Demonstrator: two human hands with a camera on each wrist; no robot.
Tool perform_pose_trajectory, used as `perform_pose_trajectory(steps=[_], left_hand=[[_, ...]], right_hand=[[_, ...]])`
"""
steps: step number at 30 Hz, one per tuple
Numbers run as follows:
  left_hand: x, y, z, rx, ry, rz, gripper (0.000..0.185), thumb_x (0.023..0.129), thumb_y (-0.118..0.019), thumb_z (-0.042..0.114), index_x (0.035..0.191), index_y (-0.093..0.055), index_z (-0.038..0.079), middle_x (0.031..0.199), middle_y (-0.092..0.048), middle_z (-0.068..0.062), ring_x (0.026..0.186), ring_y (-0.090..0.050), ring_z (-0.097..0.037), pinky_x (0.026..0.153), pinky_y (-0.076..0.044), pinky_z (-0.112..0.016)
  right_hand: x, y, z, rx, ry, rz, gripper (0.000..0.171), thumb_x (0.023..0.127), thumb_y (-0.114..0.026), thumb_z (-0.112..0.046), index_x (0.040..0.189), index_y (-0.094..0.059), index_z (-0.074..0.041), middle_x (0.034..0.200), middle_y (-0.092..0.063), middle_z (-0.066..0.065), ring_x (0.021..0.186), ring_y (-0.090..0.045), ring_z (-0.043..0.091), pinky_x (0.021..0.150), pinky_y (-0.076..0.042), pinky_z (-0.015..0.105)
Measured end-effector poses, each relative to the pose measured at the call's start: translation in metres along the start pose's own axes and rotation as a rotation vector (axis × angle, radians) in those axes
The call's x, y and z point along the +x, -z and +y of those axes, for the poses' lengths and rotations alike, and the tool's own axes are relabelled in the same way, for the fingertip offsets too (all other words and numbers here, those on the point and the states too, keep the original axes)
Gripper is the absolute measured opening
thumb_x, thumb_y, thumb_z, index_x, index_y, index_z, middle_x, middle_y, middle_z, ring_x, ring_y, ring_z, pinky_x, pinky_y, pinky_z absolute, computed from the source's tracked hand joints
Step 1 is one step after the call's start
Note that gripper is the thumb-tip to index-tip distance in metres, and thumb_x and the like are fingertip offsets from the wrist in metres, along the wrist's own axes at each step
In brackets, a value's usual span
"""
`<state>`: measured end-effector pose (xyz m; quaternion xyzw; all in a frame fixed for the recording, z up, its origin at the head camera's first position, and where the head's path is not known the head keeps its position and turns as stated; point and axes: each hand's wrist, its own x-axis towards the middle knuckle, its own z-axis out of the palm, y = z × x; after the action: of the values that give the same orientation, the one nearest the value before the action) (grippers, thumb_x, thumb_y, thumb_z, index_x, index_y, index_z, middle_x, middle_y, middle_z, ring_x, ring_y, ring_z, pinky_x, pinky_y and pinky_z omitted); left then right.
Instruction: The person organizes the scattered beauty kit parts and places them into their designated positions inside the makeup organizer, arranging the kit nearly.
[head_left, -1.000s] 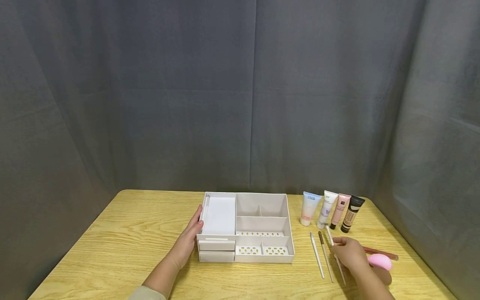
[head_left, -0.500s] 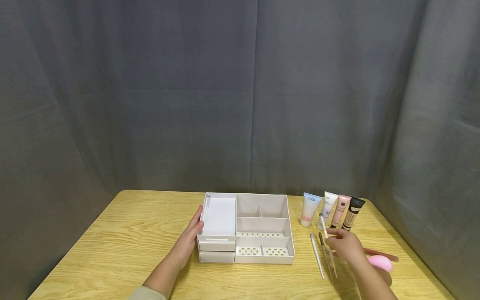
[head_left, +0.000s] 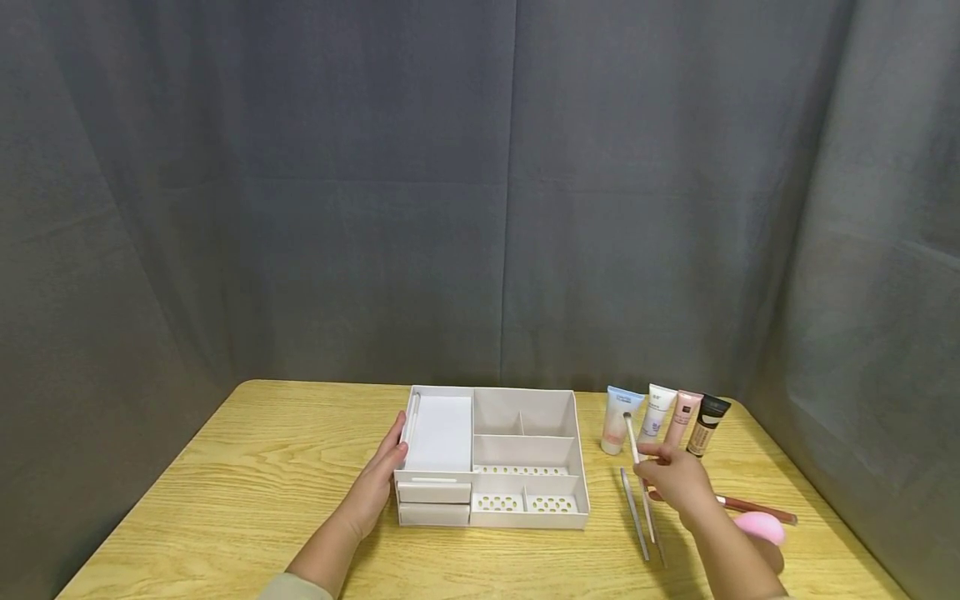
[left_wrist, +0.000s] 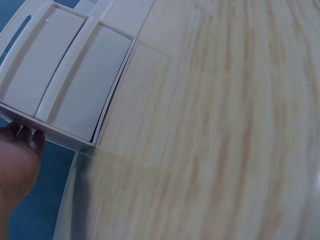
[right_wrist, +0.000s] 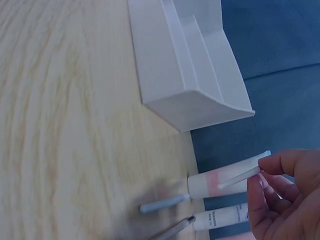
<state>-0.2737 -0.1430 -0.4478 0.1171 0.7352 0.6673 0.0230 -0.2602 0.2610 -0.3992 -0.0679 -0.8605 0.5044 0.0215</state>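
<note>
My right hand (head_left: pixel 678 479) pinches a slim white-handled makeup brush (head_left: pixel 632 437) between thumb and fingertips, dark tip up, above the table at the right. In the right wrist view, the brush's pale handle (right_wrist: pixel 242 176) slants out of the fingers in front of a tube. Below it lie a grey-white stick (head_left: pixel 634 512) and a thinner brush, partly covered in the head view. My left hand (head_left: pixel 375 483) rests against the left wall of a white desktop organizer (head_left: pixel 525 518); in the left wrist view its fingertips touch that wall beside two drawer fronts (left_wrist: pixel 92 80).
Behind the right hand stand a blue-white tube (head_left: pixel 617 429), a white tube (head_left: pixel 657 408), a pink tube (head_left: pixel 684 412) and a black tube (head_left: pixel 705 425). A reddish-brown brush (head_left: pixel 761 508) and a pink makeup sponge (head_left: pixel 761 527) lie at the right, partly behind the arm.
My right hand has lifted the white-handled brush off the table and carried it left and away from me, tilting it more upright. The left hand and organizer have stayed put.
</note>
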Motion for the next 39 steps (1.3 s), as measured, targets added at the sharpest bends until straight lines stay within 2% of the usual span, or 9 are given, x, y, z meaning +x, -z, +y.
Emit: perform_pose_trajectory(steps=[6,13,39], left_hand=[[-0.001,0.0,-0.001,-0.002,-0.006,-0.004,0.062,0.105,-0.031,0.034,0.159,-0.006,0.02,0.167,0.004,-0.009,0.152,0.01,-0.037,0.118,0.007,-0.066],[-0.003,0.0,-0.001,-0.017,-0.003,-0.012,0.062,0.105,-0.03,0.036,0.159,-0.005,0.023,0.167,0.005,-0.007,0.152,0.011,-0.036,0.118,0.007,-0.065],[-0.001,0.0,0.0,-0.014,-0.009,-0.023,0.062,0.105,-0.029,0.035,0.159,-0.003,0.02,0.167,0.006,-0.007,0.152,0.013,-0.035,0.118,0.009,-0.066]], right_hand=[[0.001,-0.008,-0.011,0.008,0.019,-0.013,0.045,0.089,-0.059,-0.008,0.129,-0.052,0.012,0.083,-0.061,0.004,0.072,-0.058,0.011,0.063,-0.054,0.028],[0.001,-0.018,-0.024,0.029,0.028,-0.024,0.044,0.09,-0.06,-0.008,0.13,-0.054,0.01,0.085,-0.064,0.005,0.073,-0.06,0.011,0.063,-0.055,0.028],[0.009,-0.056,-0.066,0.117,0.041,-0.062,0.041,0.089,-0.062,-0.008,0.128,-0.058,0.005,0.088,-0.065,0.006,0.075,-0.062,0.015,0.066,-0.057,0.029]])
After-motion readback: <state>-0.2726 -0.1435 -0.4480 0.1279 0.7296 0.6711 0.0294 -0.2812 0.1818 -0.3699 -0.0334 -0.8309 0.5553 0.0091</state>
